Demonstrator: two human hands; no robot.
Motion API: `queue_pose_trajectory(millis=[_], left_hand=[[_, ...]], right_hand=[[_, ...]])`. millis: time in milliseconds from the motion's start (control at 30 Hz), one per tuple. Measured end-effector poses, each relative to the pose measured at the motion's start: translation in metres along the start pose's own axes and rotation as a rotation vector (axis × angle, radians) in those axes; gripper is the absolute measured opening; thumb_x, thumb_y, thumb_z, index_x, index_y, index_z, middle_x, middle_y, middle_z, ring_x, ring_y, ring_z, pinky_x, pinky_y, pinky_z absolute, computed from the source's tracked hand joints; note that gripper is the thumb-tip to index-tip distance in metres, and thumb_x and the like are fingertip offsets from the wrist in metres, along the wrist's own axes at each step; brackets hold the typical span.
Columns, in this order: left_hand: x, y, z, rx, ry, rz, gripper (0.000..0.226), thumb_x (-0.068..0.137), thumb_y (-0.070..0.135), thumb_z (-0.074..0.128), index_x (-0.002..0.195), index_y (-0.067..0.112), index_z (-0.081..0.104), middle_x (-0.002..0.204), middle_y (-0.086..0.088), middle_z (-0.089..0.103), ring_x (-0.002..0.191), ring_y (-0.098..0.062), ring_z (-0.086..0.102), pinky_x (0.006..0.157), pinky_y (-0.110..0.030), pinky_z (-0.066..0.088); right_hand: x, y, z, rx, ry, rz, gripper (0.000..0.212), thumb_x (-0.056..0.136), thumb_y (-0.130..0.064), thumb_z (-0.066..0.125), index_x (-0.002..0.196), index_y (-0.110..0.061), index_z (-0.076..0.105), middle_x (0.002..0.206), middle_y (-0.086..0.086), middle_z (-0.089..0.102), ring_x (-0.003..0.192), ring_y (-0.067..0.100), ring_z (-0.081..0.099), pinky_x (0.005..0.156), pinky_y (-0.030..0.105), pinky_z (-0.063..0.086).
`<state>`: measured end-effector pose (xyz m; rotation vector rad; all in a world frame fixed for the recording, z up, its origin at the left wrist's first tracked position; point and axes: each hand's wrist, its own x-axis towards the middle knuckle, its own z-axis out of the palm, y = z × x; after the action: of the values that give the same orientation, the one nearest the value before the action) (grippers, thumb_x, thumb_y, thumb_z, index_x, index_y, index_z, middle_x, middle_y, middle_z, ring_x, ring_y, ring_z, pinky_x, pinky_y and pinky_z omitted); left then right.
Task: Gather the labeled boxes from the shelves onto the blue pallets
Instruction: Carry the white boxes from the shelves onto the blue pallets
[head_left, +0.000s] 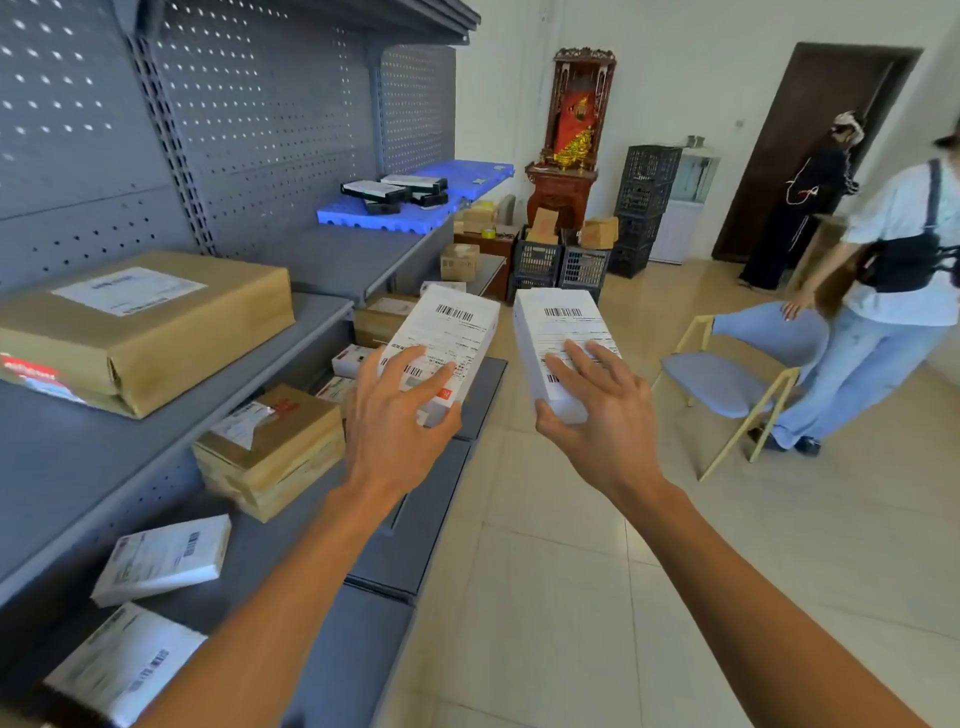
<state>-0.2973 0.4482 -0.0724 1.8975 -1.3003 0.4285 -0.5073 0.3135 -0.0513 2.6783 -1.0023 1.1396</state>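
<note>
Smooth white rectangular cardboard boxes with barcode labels are gripped, left box (441, 348) by the left hand (395, 410), right box (563, 348) by the right hand (597, 410), fingers spread.

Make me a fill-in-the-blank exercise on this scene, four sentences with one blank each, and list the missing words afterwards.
1. The left hand and the right hand each hold one ____ labeled box.
2. The blue pallet on the far shelf carries several ____ boxes.
3. The large brown box lies on the shelf, with a white ____ on its top.
4. The person in the white shirt rests a hand on the back of a blue ____.

Missing words: white; black; label; chair
</note>
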Motion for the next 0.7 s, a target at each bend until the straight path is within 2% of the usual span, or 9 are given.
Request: queue_pose_trajectory(millis=[167, 367, 500, 700], left_hand=[[0.064, -0.026, 0.029, -0.034, 0.004, 0.034, 0.049, 0.081, 0.036, 0.081, 0.128, 0.026, 0.069, 0.145, -0.001, 0.051, 0.135, -0.029, 0.038, 0.097, -0.050, 0.048], [0.119, -0.032, 0.070, -0.046, -0.035, 0.085, 0.047, 0.082, 0.036, 0.080, 0.127, 0.027, 0.069, 0.147, -0.001, 0.049, 0.138, -0.031, 0.036, 0.098, -0.058, 0.047], [0.150, -0.038, 0.117, -0.048, -0.052, 0.106, 0.048, 0.083, 0.036, 0.079, 0.129, 0.028, 0.067, 0.146, 0.000, 0.049, 0.137, -0.032, 0.037, 0.096, -0.059, 0.048], [0.214, -0.021, 0.197, -0.050, -0.048, 0.159, 0.046, 0.083, 0.034, 0.079, 0.127, 0.023, 0.070, 0.144, -0.002, 0.052, 0.134, -0.034, 0.038, 0.100, -0.053, 0.046]], right_hand=[[0.048, 0.014, 0.033, -0.029, 0.065, -0.015, 0.051, 0.087, -0.052, 0.054, 0.130, -0.026, 0.063, 0.144, -0.001, 0.056, 0.138, 0.027, 0.044, 0.098, 0.053, 0.046], [0.089, 0.046, 0.062, -0.063, 0.107, 0.019, 0.046, 0.086, -0.046, 0.059, 0.126, -0.025, 0.065, 0.142, -0.002, 0.058, 0.136, 0.026, 0.046, 0.094, 0.050, 0.047], [0.111, 0.085, 0.086, -0.057, 0.117, 0.062, 0.045, 0.086, -0.047, 0.060, 0.126, -0.026, 0.066, 0.141, -0.003, 0.058, 0.136, 0.025, 0.046, 0.096, 0.049, 0.046], [0.158, 0.162, 0.120, -0.053, 0.151, 0.085, 0.044, 0.085, -0.045, 0.061, 0.124, -0.025, 0.067, 0.140, -0.003, 0.059, 0.135, 0.025, 0.048, 0.094, 0.048, 0.046]])
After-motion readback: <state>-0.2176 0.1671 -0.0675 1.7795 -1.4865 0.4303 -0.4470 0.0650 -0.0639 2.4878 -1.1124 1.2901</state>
